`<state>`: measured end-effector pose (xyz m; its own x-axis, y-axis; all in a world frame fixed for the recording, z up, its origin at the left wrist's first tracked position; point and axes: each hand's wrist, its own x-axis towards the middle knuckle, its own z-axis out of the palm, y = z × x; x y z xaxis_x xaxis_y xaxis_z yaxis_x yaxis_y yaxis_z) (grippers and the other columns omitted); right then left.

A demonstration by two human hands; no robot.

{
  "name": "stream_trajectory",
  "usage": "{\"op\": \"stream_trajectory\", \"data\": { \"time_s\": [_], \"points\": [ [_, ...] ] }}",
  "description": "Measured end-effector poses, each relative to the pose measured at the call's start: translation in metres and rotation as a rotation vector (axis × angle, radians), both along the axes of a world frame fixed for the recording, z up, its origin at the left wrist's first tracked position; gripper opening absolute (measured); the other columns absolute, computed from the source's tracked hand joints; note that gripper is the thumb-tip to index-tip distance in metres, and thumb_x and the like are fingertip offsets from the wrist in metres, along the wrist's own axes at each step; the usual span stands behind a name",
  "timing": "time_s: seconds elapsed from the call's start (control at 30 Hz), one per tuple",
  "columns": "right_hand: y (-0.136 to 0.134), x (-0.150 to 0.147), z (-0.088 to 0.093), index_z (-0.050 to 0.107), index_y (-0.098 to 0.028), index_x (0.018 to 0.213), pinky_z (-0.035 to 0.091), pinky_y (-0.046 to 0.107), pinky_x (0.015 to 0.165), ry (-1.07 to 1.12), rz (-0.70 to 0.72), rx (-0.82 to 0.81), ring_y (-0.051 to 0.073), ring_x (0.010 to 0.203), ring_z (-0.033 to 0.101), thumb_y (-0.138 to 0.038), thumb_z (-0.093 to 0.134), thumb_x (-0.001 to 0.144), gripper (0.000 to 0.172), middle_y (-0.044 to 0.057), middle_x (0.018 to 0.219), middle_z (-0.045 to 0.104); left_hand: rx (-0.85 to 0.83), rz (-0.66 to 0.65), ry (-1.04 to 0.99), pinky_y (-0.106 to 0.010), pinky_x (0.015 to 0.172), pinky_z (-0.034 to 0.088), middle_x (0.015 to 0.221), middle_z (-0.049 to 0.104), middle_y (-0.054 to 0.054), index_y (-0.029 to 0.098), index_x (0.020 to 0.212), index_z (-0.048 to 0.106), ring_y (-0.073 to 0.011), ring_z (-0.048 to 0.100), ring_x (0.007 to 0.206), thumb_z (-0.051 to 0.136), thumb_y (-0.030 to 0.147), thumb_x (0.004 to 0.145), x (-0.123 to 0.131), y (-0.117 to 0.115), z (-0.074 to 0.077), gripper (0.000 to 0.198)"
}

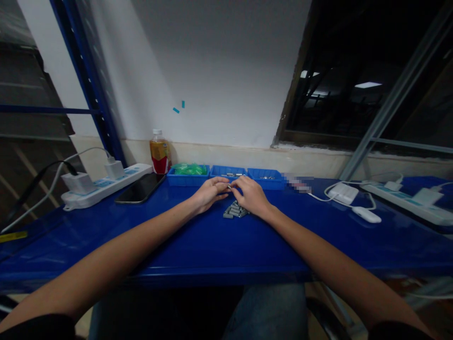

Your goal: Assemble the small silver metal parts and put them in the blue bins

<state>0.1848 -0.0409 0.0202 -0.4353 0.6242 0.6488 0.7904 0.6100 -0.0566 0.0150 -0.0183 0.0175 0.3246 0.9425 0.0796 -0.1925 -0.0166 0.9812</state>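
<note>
Both hands meet above the middle of the blue table (198, 245). My left hand (208, 193) has its thumb and fingers closed around one end of a small, light metal piece (229, 186). At the other end, my right hand (252, 196) pinches the same piece between thumb and fingertips. The fingers cover most of it, so its exact kind is unclear. Just below the hands lies a pile of small grey metal cylinders (232, 210), partly hidden by my right hand.
Behind the hands stand blue bins: one with green plastic bags (190, 169), a middle bin (216, 170) and a right bin (260, 174) with small metal parts. A drink bottle (159, 153), phone (140, 189) and power strip (106, 186) are left; white chargers (343, 192) and another strip (406, 200) right.
</note>
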Motion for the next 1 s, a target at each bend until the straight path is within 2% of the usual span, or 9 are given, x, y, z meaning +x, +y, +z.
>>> {"op": "stream_trajectory", "data": {
  "time_s": [0.13, 0.3, 0.5, 0.57, 0.63, 0.7, 0.77, 0.9, 1.0],
  "points": [
    [-0.001, 0.000, 0.001, 0.060, -0.019, 0.093, 0.039, 0.032, 0.080, -0.053, -0.018, 0.035, 0.021, 0.094, 0.054, -0.025, 0.049, 0.089, 0.013, 0.007, 0.095, 0.063, 0.001, -0.014, -0.029, -0.030, 0.080, 0.050, 0.089, 0.067, -0.005, 0.016, 0.096, 0.057, -0.0122, 0.064, 0.081, 0.061, 0.015, 0.081, 0.002, -0.001, -0.002, 0.016],
    [-0.004, -0.002, 0.004, 0.059, -0.018, 0.090, 0.036, 0.033, 0.075, -0.100, -0.070, 0.122, 0.022, 0.090, 0.053, -0.026, 0.048, 0.090, 0.014, 0.008, 0.091, 0.063, 0.050, -0.017, -0.047, -0.027, 0.078, 0.046, 0.085, 0.067, -0.003, 0.015, 0.090, 0.060, -0.0125, 0.062, 0.079, 0.076, 0.029, 0.069, 0.003, 0.001, -0.004, 0.030],
    [0.000, 0.004, 0.010, 0.060, -0.018, 0.088, 0.036, 0.032, 0.075, -0.070, -0.158, 0.124, 0.022, 0.086, 0.052, -0.024, 0.045, 0.089, 0.016, 0.009, 0.089, 0.062, 0.213, -0.009, 0.136, -0.025, 0.069, 0.045, 0.076, 0.068, -0.003, 0.014, 0.088, 0.060, -0.0123, 0.061, 0.069, 0.065, 0.029, 0.077, 0.010, 0.003, -0.010, 0.019],
    [0.002, 0.005, 0.009, 0.060, -0.017, 0.089, 0.037, 0.032, 0.077, -0.088, -0.125, 0.060, 0.021, 0.088, 0.053, -0.023, 0.045, 0.089, 0.016, 0.009, 0.090, 0.063, 0.351, 0.019, 0.311, -0.025, 0.067, 0.045, 0.074, 0.068, -0.004, 0.014, 0.087, 0.060, -0.0132, 0.061, 0.068, 0.058, 0.027, 0.081, 0.008, 0.005, -0.012, 0.015],
    [0.002, 0.007, 0.009, 0.061, -0.017, 0.090, 0.037, 0.031, 0.078, -0.103, -0.064, -0.032, 0.020, 0.090, 0.053, -0.022, 0.046, 0.088, 0.016, 0.008, 0.091, 0.063, 0.566, 0.059, 0.548, -0.026, 0.068, 0.045, 0.077, 0.069, -0.004, 0.014, 0.087, 0.061, -0.0148, 0.061, 0.070, 0.053, 0.025, 0.084, 0.002, 0.008, -0.012, 0.014],
    [-0.003, 0.008, 0.013, 0.061, -0.017, 0.093, 0.038, 0.029, 0.076, -0.115, 0.012, -0.161, 0.018, 0.087, 0.054, -0.023, 0.050, 0.086, 0.015, 0.007, 0.090, 0.063, 0.801, 0.074, 0.783, -0.026, 0.070, 0.044, 0.083, 0.069, -0.005, 0.016, 0.088, 0.063, -0.0166, 0.062, 0.075, 0.050, 0.023, 0.085, -0.007, 0.011, -0.012, 0.015],
    [-0.014, 0.010, 0.023, 0.062, -0.017, 0.095, 0.039, 0.027, 0.069, -0.156, 0.104, -0.340, 0.016, 0.078, 0.055, -0.028, 0.055, 0.084, 0.017, 0.004, 0.085, 0.062, 0.952, 0.047, 0.953, -0.027, 0.072, 0.044, 0.088, 0.069, -0.005, 0.017, 0.091, 0.064, -0.0181, 0.062, 0.080, 0.048, 0.021, 0.086, -0.015, 0.014, -0.012, 0.018],
    [-0.045, 0.012, 0.047, 0.062, -0.019, 0.093, 0.033, 0.023, 0.054, -0.283, 0.210, -0.683, 0.012, 0.060, 0.052, -0.035, 0.062, 0.079, 0.022, -0.001, 0.073, 0.060, 1.030, -0.027, 1.076, -0.028, 0.075, 0.045, 0.094, 0.068, -0.007, 0.017, 0.098, 0.064, -0.0189, 0.062, 0.086, 0.045, 0.021, 0.088, -0.020, 0.017, -0.016, 0.022],
    [-0.059, 0.013, 0.055, 0.061, -0.019, 0.089, 0.031, 0.023, 0.052, -0.401, 0.116, -0.785, 0.012, 0.058, 0.050, -0.034, 0.067, 0.074, 0.022, -0.001, 0.070, 0.059, 1.124, -0.126, 1.068, -0.029, 0.083, 0.044, 0.105, 0.065, -0.007, 0.021, 0.114, 0.060, -0.0190, 0.059, 0.096, 0.045, 0.021, 0.089, -0.017, 0.014, -0.018, 0.029]
  ]
}}
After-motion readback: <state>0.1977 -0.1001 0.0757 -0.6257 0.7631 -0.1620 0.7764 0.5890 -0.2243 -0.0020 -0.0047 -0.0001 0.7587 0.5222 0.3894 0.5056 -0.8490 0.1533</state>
